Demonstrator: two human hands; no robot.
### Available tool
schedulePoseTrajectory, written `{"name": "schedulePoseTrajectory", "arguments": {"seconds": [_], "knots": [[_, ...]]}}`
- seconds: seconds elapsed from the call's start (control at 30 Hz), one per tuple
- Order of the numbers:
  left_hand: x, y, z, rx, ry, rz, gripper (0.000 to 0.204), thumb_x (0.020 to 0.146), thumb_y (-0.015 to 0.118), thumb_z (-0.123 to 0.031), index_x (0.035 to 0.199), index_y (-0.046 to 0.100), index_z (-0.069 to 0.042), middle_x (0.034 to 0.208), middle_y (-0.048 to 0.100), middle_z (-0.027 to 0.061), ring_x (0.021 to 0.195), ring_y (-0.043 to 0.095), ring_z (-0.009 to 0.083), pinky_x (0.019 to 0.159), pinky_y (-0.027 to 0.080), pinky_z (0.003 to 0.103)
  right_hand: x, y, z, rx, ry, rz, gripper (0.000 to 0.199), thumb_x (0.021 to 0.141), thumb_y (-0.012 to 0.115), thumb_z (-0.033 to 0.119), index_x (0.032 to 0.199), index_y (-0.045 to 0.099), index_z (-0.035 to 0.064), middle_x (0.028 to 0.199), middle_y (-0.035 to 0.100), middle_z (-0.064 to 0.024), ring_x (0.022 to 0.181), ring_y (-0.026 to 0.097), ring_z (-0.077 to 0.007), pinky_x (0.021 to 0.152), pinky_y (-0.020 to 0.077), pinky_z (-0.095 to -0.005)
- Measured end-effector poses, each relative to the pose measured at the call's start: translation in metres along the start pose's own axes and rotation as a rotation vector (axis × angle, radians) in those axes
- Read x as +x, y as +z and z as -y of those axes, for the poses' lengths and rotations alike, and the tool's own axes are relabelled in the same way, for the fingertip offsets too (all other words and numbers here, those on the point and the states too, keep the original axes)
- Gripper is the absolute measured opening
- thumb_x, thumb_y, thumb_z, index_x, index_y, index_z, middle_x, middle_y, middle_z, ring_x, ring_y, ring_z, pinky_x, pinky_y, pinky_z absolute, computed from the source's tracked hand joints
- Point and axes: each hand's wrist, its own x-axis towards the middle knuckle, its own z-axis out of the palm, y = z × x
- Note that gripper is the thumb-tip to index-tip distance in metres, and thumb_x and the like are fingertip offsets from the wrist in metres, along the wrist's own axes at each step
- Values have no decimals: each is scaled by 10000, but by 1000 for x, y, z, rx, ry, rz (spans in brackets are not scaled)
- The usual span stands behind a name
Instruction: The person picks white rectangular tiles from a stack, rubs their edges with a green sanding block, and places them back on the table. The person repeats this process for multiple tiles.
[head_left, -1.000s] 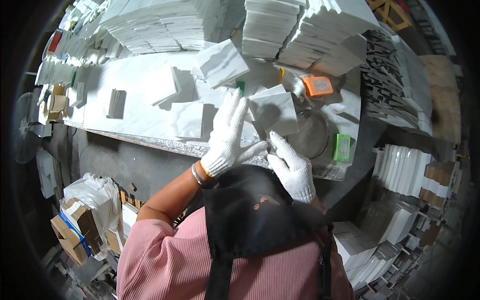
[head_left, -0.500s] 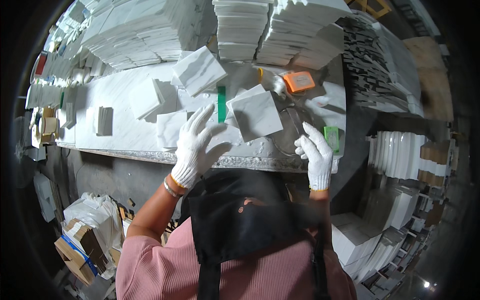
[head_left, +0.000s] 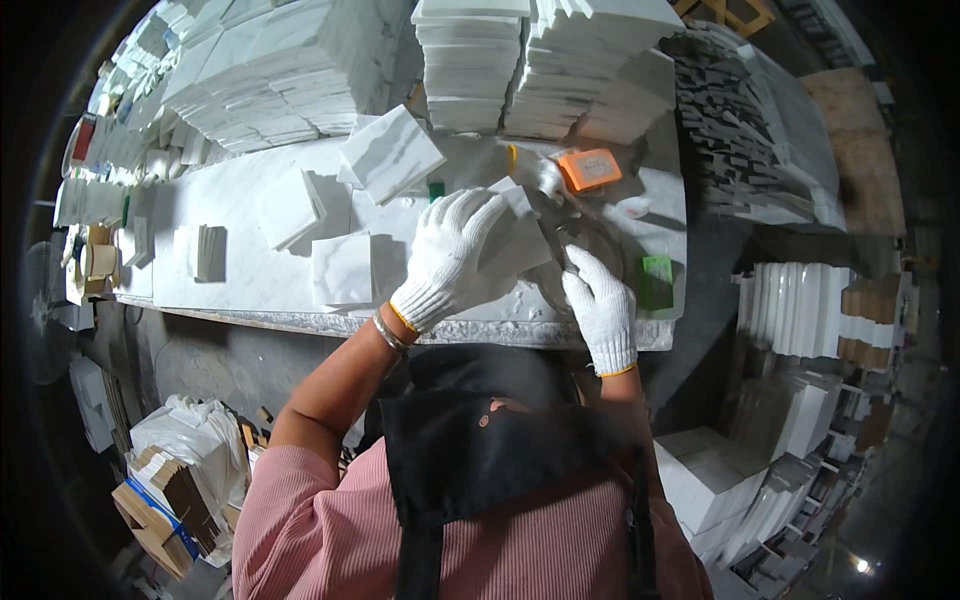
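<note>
"Tile (head_left: 522, 242), white and square, lies under the left hand (head_left: 452, 250) in the head view, its right side sticking out past the fingers."

"What state is each grip in?"

"Left fingers lie close together over the tile's left part; whether they clamp it, I can't make out. The right hand (head_left: 602, 308) has its fingers gathered over a round dish (head_left: 607, 248); whether they pinch anything is hidden."

"What could go wrong?"

"I'd say the tile could slide or chip a corner, since a lower tile (head_left: 505, 186) seems to lie skewed beneath it and knitted gloves may slip on smooth stone."

"And the counts?"

"One round dish, at the right grip. One orange box (head_left: 590, 170) beyond that grip, one green box (head_left: 656, 283) to its right. One green strip (head_left: 436, 190), just past the left grip. Left of that grip, one flat tile (head_left: 341, 270) on the table (head_left: 250, 288); farther left, two tile groups (head_left: 292, 210), packed too tightly to count. Beyond the left grip, one streaked tile (head_left: 392, 155) tops at least one more."
</note>
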Motion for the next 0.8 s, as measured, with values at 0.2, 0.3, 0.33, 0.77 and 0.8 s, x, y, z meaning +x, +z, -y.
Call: {"name": "schedulePoseTrajectory", "arguments": {"seconds": [0.2,0.3,0.33,0.77,0.8], "knots": [[-6,-16,4,62,-144,-8,787,582,877,-373,1270,599,-109,1357,516,189,1252,499,393,1053,388,517,11,0,9,-43,12,28,282,880,670,122,1155,688,61,1064,722,-145,931,717,-281,804,555,-349],[-15,-16,11,74,-139,-1,755,577,888,-381,1242,635,-129,1359,517,199,1250,501,406,1051,392,518,18,4,16,-85,-107,18,276,879,668,124,1148,692,68,1057,722,-145,936,712,-297,806,556,-355],[-16,-16,12,68,-128,2,753,578,889,-383,1244,637,-138,1363,513,201,1251,498,409,1050,394,517,20,5,19,-71,-116,25,275,878,668,123,1146,693,67,1057,722,-146,937,710,-302,808,556,-357],[-12,-24,9,8,-151,69,715,583,889,-417,1211,668,-154,1418,471,193,1279,464,422,1051,394,525,20,0,38,-183,-146,139,262,881,672,123,1135,705,63,1054,725,-140,919,709,-304,798,560,-363],[-12,-24,9,17,-158,70,710,584,889,-417,1206,671,-154,1417,471,194,1279,464,421,1051,395,525,20,0,37,-184,-146,143,262,883,672,125,1135,705,62,1053,726,-139,917,710,-301,798,561,-362]]}}
